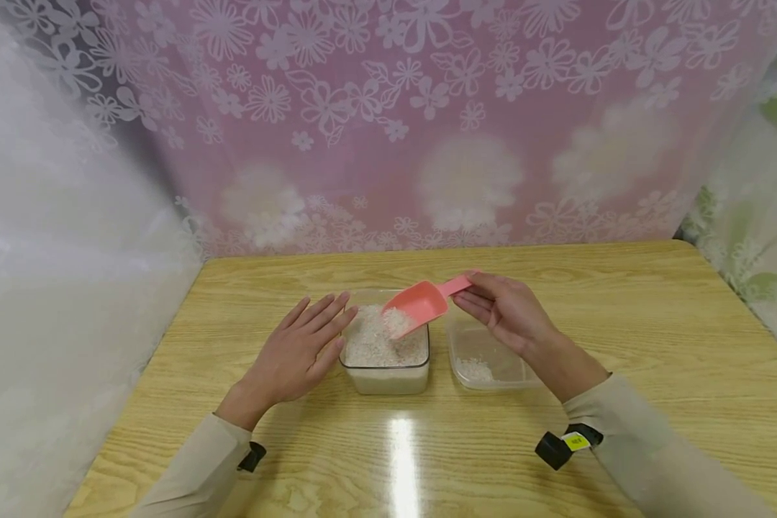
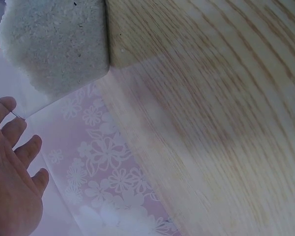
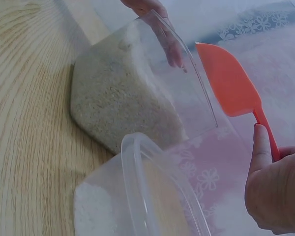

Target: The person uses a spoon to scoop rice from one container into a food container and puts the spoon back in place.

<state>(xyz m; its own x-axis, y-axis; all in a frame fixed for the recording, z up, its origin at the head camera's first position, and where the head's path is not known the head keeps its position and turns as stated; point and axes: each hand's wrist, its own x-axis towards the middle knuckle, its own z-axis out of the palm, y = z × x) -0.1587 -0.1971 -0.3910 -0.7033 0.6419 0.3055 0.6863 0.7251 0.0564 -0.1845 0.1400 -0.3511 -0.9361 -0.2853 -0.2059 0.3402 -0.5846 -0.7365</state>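
Note:
My right hand (image 1: pixel 508 313) pinches the handle of a pink scoop (image 1: pixel 422 303), which is tilted over a clear container (image 1: pixel 391 381) nearly full of rice. Some white rice (image 1: pixel 396 322) lies at the scoop's front lip. In the right wrist view the underside of the scoop (image 3: pixel 228 81) shows, above the container's rim. My left hand (image 1: pixel 301 352) rests with fingers extended against the container's left rim. The left wrist view shows that container's rice-filled wall (image 2: pixel 59 44) just beyond the left fingertips.
A second clear plastic container (image 1: pixel 492 387) stands to the right, partly under my right forearm, with a little rice (image 1: pixel 475 370) in its near left corner. Both stand on a wood-grain table (image 1: pixel 285 460). A pink floral curtain (image 1: pixel 375 165) hangs behind the table.

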